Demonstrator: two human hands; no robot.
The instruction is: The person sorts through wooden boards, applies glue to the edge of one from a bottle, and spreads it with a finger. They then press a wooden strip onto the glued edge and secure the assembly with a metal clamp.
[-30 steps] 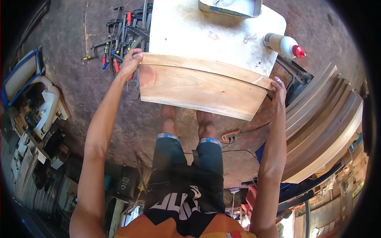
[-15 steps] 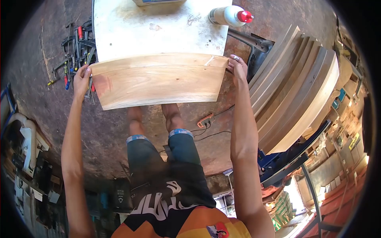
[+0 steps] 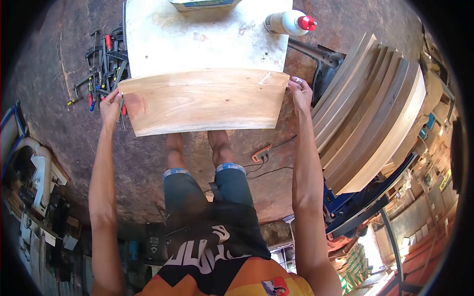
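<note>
A wide pale wooden board (image 3: 207, 103) with slanted ends spans the space between my hands, above my shins. Its far edge overlaps the near edge of the white table (image 3: 173, 37). My left hand (image 3: 111, 106) is closed on the board's left end, near the upper corner. At the opposite end, my right hand (image 3: 299, 93) pinches the upper right corner. A seam runs along the board near its far edge, and a small white mark shows at its upper right.
On the table are a glue bottle (image 3: 290, 22) with a red cap and a box (image 3: 203, 4). Several clamps (image 3: 106, 64) lie on the floor at left. Wooden boards (image 3: 370, 118) are stacked at right. An orange power strip (image 3: 262, 153) with cords lies by my feet.
The whole scene has shifted slightly right in view. My right fingers have changed their hold slightly at the corner. Both hands still hold the board.
</note>
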